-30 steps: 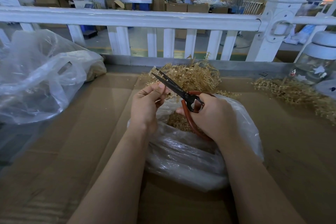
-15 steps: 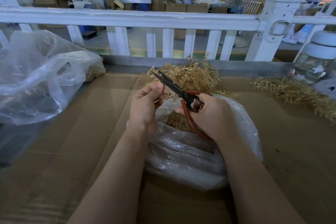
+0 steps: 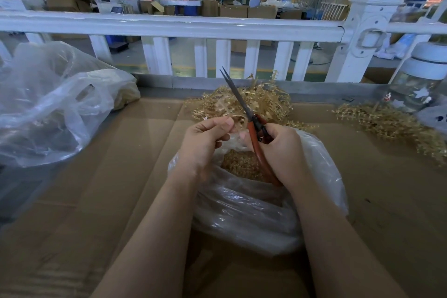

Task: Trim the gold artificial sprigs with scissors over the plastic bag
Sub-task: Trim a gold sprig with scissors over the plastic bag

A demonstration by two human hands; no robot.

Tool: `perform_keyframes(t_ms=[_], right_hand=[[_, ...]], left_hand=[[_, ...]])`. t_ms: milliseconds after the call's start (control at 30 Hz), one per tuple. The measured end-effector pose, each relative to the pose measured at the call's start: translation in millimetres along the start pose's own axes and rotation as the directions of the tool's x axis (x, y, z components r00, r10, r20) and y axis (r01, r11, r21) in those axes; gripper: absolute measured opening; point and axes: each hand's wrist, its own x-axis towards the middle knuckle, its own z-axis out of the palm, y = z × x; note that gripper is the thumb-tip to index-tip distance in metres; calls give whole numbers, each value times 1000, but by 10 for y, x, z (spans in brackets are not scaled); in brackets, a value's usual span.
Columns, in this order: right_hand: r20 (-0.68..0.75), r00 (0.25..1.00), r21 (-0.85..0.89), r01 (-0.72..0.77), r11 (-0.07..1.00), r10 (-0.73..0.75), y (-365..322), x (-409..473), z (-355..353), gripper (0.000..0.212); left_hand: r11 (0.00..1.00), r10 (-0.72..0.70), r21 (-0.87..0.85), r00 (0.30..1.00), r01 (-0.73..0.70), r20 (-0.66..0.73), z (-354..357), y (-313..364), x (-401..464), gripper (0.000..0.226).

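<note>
While the right hand point(image 3: 283, 150) grips them, the red-handled steel scissors point(image 3: 244, 109) point up and away, leaning left. Left hand point(image 3: 205, 138) pinches a gold plastic sprig point(image 3: 238, 120). No legible writing.

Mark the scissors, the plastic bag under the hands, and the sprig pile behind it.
scissors point(image 3: 238, 99): head view, on the blades.
plastic bag point(image 3: 244, 210): head view, near wall.
sprig pile point(image 3: 271, 101): head view, right half.

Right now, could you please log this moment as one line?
step: trimming | left hand: pinching sprig | right hand: gripping scissors, nearly closed | bag: below, holding trimmings
</note>
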Motion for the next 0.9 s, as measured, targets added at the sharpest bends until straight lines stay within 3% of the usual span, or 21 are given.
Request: perform_keyframes(t_ms=[167,400,500,600,900], right_hand=[[50,996,73,-83,994,79,22,42,28,16],[65,993,167,-105,980,95,-42,26,12,14],[64,994,177,-101,979,90,-69,17,2,10],[73,994,174,-92,980,80,-88,3,-10,11],[102,993,91,-69,993,60,-98,-7,-8,10]], left_hand=[[999,-38,21,998,37,54,25,0,-23,6],[996,-51,81,995,44,83,13,8,-13,22],[993,-62,106,995,53,81,28,7,-13,17],[995,-43,87,999,41,17,28,3,1,8],[996,-4,90,1000,4,-2,17,0,9,15]])
